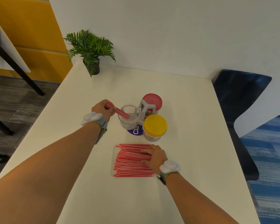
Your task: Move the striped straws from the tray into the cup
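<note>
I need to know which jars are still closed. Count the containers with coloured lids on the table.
2. The pink-lidded jar stands behind the white rack, farthest from the tray. The yellow-lidded jar stands right of the clear cup, nearer the tray. None seems hidden.

A single wide-angle head camera is looking forward and steeply down from above the near edge of the white rectangular worktop [152, 199], sitting close enough that both forearms are entering from the bottom, with the far wall filling the top.
</note>
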Motion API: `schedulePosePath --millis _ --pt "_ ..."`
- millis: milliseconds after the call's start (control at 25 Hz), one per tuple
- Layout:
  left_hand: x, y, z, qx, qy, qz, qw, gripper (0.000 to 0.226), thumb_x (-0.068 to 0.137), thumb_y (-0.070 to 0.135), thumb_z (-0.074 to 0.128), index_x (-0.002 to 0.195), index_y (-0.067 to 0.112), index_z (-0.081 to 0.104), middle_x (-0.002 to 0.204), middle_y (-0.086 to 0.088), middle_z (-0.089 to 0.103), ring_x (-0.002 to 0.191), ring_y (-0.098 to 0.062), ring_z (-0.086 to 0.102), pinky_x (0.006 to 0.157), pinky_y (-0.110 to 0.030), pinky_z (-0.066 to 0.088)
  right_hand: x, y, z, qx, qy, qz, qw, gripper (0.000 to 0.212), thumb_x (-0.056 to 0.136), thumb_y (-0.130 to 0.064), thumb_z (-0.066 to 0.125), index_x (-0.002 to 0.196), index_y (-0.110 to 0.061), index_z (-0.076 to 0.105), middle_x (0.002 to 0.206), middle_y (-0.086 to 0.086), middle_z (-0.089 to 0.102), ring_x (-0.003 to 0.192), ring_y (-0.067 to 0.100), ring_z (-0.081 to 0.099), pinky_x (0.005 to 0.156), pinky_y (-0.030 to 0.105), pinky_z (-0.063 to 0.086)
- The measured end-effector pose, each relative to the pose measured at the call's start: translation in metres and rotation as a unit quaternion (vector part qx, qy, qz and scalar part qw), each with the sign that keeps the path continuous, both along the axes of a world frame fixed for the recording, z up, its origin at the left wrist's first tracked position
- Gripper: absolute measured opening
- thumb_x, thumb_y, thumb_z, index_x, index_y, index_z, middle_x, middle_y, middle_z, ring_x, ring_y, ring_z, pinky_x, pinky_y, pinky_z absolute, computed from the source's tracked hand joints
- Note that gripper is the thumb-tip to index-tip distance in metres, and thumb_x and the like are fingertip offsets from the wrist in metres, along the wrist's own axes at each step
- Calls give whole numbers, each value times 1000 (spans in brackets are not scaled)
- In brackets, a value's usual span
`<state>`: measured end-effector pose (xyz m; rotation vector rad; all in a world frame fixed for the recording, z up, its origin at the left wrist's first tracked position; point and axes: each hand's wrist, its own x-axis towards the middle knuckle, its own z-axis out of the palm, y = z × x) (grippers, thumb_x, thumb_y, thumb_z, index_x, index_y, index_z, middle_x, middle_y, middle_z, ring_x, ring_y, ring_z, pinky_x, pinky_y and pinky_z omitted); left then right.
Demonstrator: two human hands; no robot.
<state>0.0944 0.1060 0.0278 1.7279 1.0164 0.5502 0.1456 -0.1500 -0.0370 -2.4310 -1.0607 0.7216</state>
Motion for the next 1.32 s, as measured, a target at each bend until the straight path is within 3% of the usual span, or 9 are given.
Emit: schedulePosePath --millis 160,320,440,640,800,920,1040,1200,1320 --pt "8 -13 -12 35 61 -29 997 6 78 21 67 78 16 63 81 -17 71 77 -33 68 80 -46 57 2 2 -3 -14 -10 20 1000 35 83 -33 60 117 -30 57 120 1 55 113 21 45 100 36 33" --pt "9 -18 -15 54 101 -45 992 18 79 26 65 89 12 67 90 -15 72 83 -31 67 80 -39 55 2 2 -4 3 0 10 1000 28 85 -29 57 113 -27 61 116 2 57 110 21 48 99 35 34" --pt "5 -17 -17 40 85 -46 994 24 78 27 67 99 15 66 99 -13 71 88 -31 67 85 -42 55 0 2 -4 19 10 0 1000 26 85 -27 57 110 -24 64 111 4 60 107 22 52 99 38 38" --pt "-17 -28 -21 36 74 -11 997 56 77 30 69 126 14 47 119 -10 58 87 -19 54 77 -31 43 -2 4 -3 20 13 -6 1000 24 88 -26 55 110 -24 65 111 5 62 106 23 53 98 38 40" --pt "-39 -50 -28 32 79 -13 996 31 83 25 62 112 13 58 112 -11 62 84 -21 54 77 -31 42 -6 4 3 58 29 -50 997 22 87 -24 57 107 -21 67 110 6 66 104 23 57 96 34 42" --pt "-49 -68 -31 -89 74 -113 987 11 86 24 58 92 17 65 93 -10 63 83 -26 56 74 -34 49 -10 7 13 96 50 -89 990 23 86 -23 59 107 -19 67 107 6 67 101 21 59 88 23 40" --pt "-53 -86 -27 -201 61 -181 961 3 84 21 62 86 20 64 85 -8 60 76 -20 56 60 -22 52 -13 13 23 119 62 -99 986 22 85 -24 59 106 -21 67 102 4 66 95 18 59 81 21 38" --pt "-57 -96 -25 -217 37 -174 960 13 79 9 67 72 20 65 68 -4 61 55 -10 62 48 -11 53 -18 18 32 146 68 -83 984 21 85 -21 60 104 -20 68 98 6 66 86 14 56 80 25 41" --pt "-60 -95 -30 -200 33 -147 968 20 77 5 68 64 20 67 50 6 65 48 -9 62 50 -12 54 -21 19 34 153 83 -76 982 22 84 -19 61 105 -18 67 92 4 63 85 13 56 82 26 44"
